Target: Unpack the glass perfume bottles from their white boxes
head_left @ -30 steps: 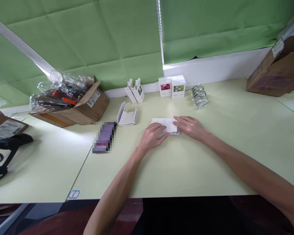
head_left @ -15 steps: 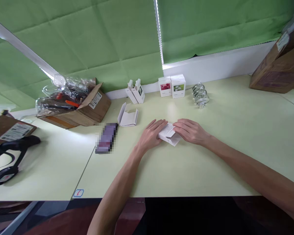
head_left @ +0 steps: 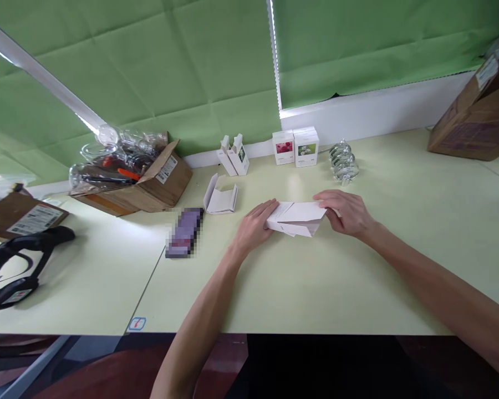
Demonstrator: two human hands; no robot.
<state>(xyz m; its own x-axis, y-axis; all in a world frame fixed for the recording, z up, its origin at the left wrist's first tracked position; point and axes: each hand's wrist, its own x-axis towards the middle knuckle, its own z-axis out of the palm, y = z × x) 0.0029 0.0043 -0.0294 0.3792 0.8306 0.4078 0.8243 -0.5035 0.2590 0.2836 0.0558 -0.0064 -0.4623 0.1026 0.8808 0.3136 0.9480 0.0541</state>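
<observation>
Both hands are at work on the counter. A white card, folded and printed with small text, lies between the 2 hands, about level with them. Its long axis runs left to right across the view, tilted slightly, with a loose flap or lower layer showing along the near edge. The left grip is palm down and released, fingers extended and touching the card's left end. The right grip sits at the card's right end with its fingers curved and touching the corner; whether it is actually pinching the card can't be told from this view. Neither grip lifts the card, and it appears to sit on the counter. The left grip is slightly nearer the card's middle.

Left of the left grip lies an opened white carton, and further left a purple item, pixelated so its detail can't be read. Beyond both grips stand 2 small upright cartons and 2 white flower-print boxes. Clear glass parts are stacked just past the right grip. A cardboard box holding glassware sits far left.
</observation>
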